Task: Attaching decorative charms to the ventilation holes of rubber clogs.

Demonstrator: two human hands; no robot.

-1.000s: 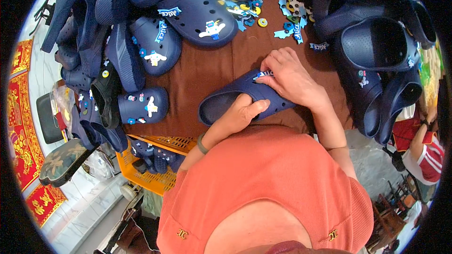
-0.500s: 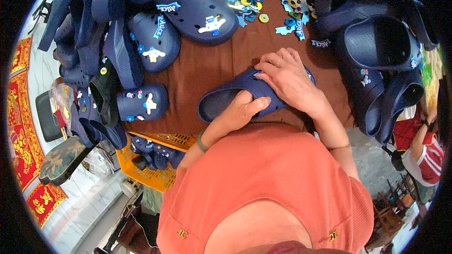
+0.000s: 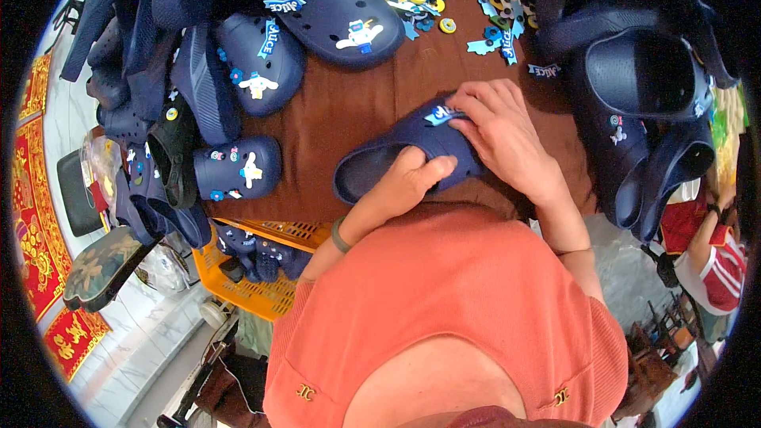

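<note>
A navy clog (image 3: 369, 162) lies on the brown cloth in front of me, its heel end to the left. My left hand (image 3: 412, 178) grips its side, with the fingers inside the opening and the thumb on the outside. Over the toe end rests my right hand (image 3: 503, 135), fingers curled against the upper beside a blue ribbon-shaped charm (image 3: 442, 115). The right palm hides most of the toe, and whether the fingertips pinch a small piece there is hidden.
Charms in several colours (image 3: 501, 20) lie scattered at the far side of the brown cloth (image 3: 317, 143). Decorated navy clogs (image 3: 337, 16) pile up at the left and far left, more slippers (image 3: 634, 79) at the right. A yellow crate (image 3: 246, 289) stands below the left edge; another person's arm (image 3: 705, 242) shows far right.
My right hand has slid slightly to the right across the toe, so the blue ribbon charm now shows more. My left hand keeps its hold on the clog.
</note>
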